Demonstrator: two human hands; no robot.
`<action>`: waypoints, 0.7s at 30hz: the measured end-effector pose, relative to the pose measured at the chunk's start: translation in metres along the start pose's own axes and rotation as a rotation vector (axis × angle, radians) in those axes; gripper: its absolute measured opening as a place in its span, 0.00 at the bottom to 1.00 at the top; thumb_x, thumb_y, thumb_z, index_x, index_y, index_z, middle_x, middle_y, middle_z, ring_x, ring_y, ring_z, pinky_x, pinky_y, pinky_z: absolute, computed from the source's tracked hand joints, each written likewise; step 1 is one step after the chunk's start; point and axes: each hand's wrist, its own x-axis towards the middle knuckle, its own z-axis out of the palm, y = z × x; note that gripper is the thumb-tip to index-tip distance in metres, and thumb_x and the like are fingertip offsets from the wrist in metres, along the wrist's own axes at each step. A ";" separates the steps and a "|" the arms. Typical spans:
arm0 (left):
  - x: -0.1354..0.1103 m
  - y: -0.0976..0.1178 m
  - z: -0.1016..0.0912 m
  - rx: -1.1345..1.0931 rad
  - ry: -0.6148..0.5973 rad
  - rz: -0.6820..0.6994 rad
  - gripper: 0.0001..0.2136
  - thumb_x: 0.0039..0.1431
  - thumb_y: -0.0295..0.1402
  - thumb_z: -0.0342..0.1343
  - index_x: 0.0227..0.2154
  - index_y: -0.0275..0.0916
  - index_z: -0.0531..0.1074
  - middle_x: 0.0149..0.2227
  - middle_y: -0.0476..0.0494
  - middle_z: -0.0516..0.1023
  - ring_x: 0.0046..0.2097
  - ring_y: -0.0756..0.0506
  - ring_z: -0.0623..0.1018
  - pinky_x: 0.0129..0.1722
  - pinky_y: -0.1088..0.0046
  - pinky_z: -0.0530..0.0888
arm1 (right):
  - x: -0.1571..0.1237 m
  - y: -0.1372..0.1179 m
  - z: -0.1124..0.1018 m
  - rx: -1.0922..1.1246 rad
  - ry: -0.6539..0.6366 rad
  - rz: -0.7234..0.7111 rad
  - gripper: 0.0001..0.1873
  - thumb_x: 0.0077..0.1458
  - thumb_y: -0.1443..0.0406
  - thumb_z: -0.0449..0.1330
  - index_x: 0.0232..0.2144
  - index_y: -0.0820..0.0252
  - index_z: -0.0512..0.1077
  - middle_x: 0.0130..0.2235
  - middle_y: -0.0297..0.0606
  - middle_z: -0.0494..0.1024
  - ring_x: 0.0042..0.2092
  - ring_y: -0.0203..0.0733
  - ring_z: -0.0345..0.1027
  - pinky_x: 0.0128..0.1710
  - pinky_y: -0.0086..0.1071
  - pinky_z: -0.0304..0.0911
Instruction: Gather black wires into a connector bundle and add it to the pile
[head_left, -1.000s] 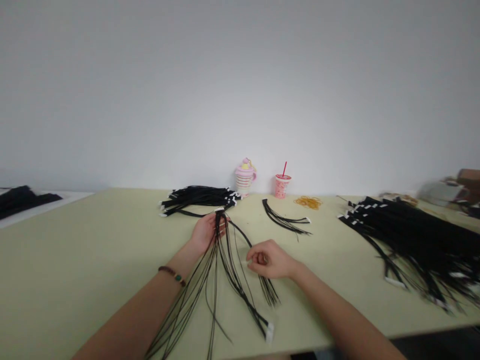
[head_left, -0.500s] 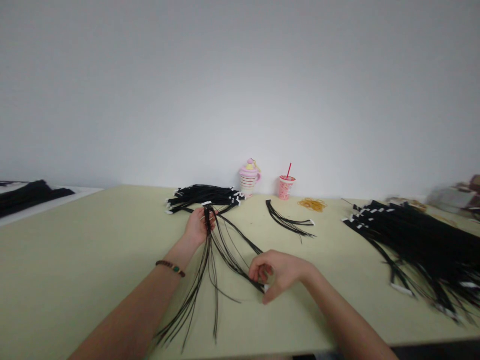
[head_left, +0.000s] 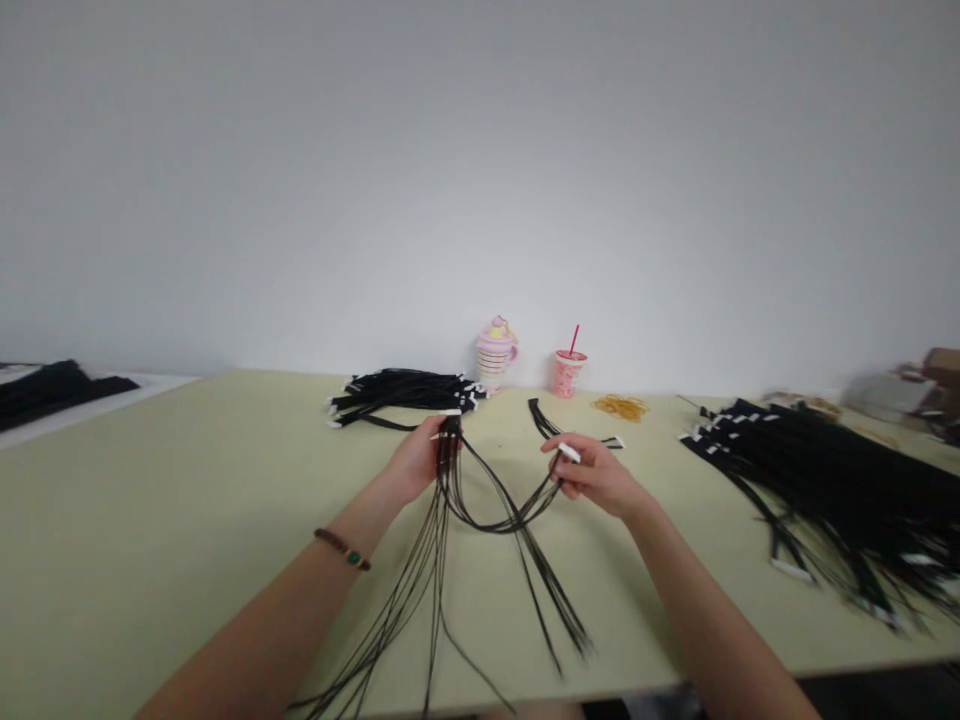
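Closed around the top of a black wire harness is my left hand, with a white connector sticking up above the fingers. Many thin loose wires hang from there and fan out over the table toward me. One branch loops across to my right hand, which pinches it just below a second white connector. Behind my right hand lies a short black wire harness, partly covered by the fingers. Behind my left hand is a pile of bundled harnesses.
A large heap of black harnesses covers the right of the pale green table. Yellow rubber bands, a pink cup with a straw and a striped mug stand or lie near the wall. More black bundles sit far left.
My right hand has picked up the branch's connector end from near the table and raised it. My left hand has shifted slightly right with the harness.
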 end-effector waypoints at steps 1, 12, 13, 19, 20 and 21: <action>-0.003 -0.003 0.005 0.025 -0.032 -0.021 0.13 0.62 0.39 0.49 0.31 0.33 0.69 0.26 0.50 0.70 0.23 0.52 0.70 0.21 0.78 0.67 | 0.001 0.002 -0.003 0.031 0.062 -0.022 0.14 0.48 0.63 0.62 0.38 0.61 0.67 0.25 0.28 0.69 0.19 0.25 0.57 0.17 0.20 0.52; -0.032 -0.042 0.039 0.193 -0.292 -0.113 0.08 0.52 0.32 0.56 0.29 0.31 0.76 0.26 0.42 0.74 0.26 0.50 0.70 0.23 0.78 0.64 | 0.017 0.033 0.018 0.068 0.243 0.132 0.10 0.59 0.66 0.54 0.27 0.68 0.65 0.23 0.27 0.65 0.16 0.23 0.53 0.13 0.18 0.51; -0.031 -0.043 0.039 0.197 -0.281 -0.101 0.08 0.52 0.32 0.56 0.29 0.32 0.75 0.25 0.44 0.73 0.24 0.50 0.69 0.21 0.78 0.63 | 0.017 0.036 0.021 0.063 0.232 0.153 0.10 0.59 0.66 0.54 0.27 0.68 0.65 0.22 0.27 0.65 0.16 0.23 0.53 0.13 0.18 0.51; -0.026 -0.049 0.038 0.202 -0.228 -0.082 0.07 0.53 0.30 0.54 0.28 0.33 0.75 0.22 0.45 0.71 0.22 0.50 0.68 0.19 0.77 0.62 | 0.018 0.043 0.028 0.047 0.150 0.222 0.09 0.59 0.66 0.54 0.29 0.68 0.66 0.21 0.26 0.63 0.16 0.23 0.52 0.13 0.17 0.50; -0.026 -0.049 0.038 0.199 -0.226 -0.080 0.06 0.53 0.30 0.54 0.28 0.34 0.75 0.23 0.45 0.72 0.23 0.49 0.68 0.20 0.77 0.62 | 0.017 0.043 0.029 0.047 0.139 0.227 0.09 0.59 0.66 0.54 0.29 0.68 0.66 0.20 0.25 0.62 0.16 0.23 0.52 0.13 0.17 0.50; -0.027 -0.049 0.039 0.197 -0.224 -0.078 0.06 0.53 0.30 0.54 0.28 0.34 0.75 0.24 0.45 0.72 0.23 0.49 0.69 0.20 0.77 0.63 | 0.017 0.042 0.029 0.047 0.132 0.230 0.09 0.59 0.66 0.54 0.28 0.68 0.66 0.20 0.25 0.62 0.16 0.24 0.52 0.13 0.17 0.50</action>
